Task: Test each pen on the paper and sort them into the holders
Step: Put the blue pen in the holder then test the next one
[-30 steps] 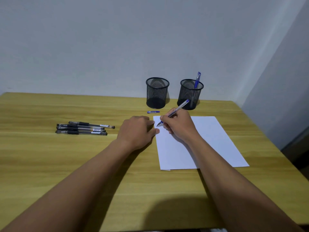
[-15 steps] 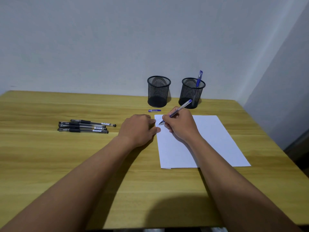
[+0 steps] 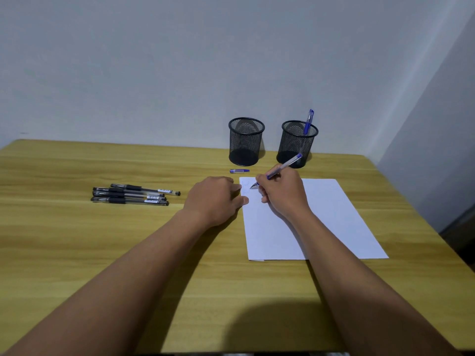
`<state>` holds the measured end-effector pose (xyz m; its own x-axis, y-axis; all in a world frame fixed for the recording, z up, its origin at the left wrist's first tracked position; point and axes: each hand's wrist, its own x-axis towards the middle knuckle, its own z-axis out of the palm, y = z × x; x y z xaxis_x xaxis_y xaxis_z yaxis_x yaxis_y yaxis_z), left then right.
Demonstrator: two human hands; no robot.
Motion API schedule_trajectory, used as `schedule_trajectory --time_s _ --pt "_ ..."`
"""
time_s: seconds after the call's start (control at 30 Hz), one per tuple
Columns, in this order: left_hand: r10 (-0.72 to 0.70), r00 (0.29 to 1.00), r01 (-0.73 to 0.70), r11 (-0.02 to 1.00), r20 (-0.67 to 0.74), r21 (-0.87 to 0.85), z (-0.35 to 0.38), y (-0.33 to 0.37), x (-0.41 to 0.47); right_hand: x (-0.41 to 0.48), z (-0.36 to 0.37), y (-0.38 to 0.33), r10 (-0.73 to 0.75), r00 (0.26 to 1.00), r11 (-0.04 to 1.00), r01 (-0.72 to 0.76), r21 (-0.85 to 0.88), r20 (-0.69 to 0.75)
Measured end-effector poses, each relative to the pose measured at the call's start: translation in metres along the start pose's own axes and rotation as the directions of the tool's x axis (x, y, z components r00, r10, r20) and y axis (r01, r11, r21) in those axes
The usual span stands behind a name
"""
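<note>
My right hand (image 3: 281, 194) grips a blue pen (image 3: 285, 164) with its tip on the top left corner of a white paper sheet (image 3: 323, 217), where faint marks show. My left hand (image 3: 214, 199) rests curled on the table, its fingertips pressing the paper's left edge. A blue pen cap (image 3: 239, 171) lies just beyond the paper. Two black mesh holders stand at the back: the left holder (image 3: 246, 141) has nothing visible in it, and the right holder (image 3: 298, 143) has one blue pen (image 3: 307, 123) standing in it. Several black pens (image 3: 131, 195) lie side by side at the left.
The wooden table (image 3: 102, 253) stands against a white wall, with a corner wall at the right. The table's right edge runs close past the paper.
The pen tip has shifted slightly on the paper's corner and faint marks have appeared there. My left hand stays on the paper's edge.
</note>
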<state>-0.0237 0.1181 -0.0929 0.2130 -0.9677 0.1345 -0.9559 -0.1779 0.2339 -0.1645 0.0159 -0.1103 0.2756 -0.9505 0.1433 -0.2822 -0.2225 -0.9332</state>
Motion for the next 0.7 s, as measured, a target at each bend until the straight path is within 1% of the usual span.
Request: schedule_trajectory --time_s 0.17,0.27,0.33,0.43,0.5,0.6,0.63,0.7 --pt "0.002 1.000 -0.002 1.000 0.002 0.001 -0.002 0.002 -0.001 0.001 -0.001 -0.001 0.042 0.998 0.999 -0.044 0.020 0.053" --pt "0.007 1.000 -0.007 1.000 -0.007 0.000 -0.002 0.002 -0.001 0.000 -0.002 -0.004 0.060 0.997 0.998 -0.060 0.006 0.054" --pt "0.014 1.000 -0.014 1.000 0.005 0.006 -0.002 0.000 0.001 -0.001 -0.003 -0.007 0.073 0.997 0.996 -0.075 0.058 0.026" --pt "-0.005 1.000 0.006 1.000 0.030 -0.021 -0.003 -0.001 0.006 -0.003 -0.010 -0.017 0.053 0.999 0.990 -0.053 0.131 0.004" --pt "-0.042 0.999 0.040 0.996 -0.023 -0.085 -0.007 -0.001 0.010 -0.001 -0.015 -0.026 0.039 0.999 0.989 -0.040 0.143 0.011" --pt "-0.102 0.978 0.074 0.985 -0.182 -0.155 -0.013 -0.003 0.020 0.005 -0.021 -0.033 0.052 0.999 0.978 -0.054 0.199 0.016" --pt "-0.113 0.971 0.081 0.984 -0.209 -0.156 -0.014 -0.005 0.026 0.008 -0.022 -0.034 0.056 0.998 0.977 -0.058 0.204 0.017" --pt "-0.118 0.968 0.089 0.987 -0.221 -0.135 -0.013 -0.009 0.040 0.011 -0.024 -0.034 0.061 0.998 0.976 -0.064 0.207 0.019"
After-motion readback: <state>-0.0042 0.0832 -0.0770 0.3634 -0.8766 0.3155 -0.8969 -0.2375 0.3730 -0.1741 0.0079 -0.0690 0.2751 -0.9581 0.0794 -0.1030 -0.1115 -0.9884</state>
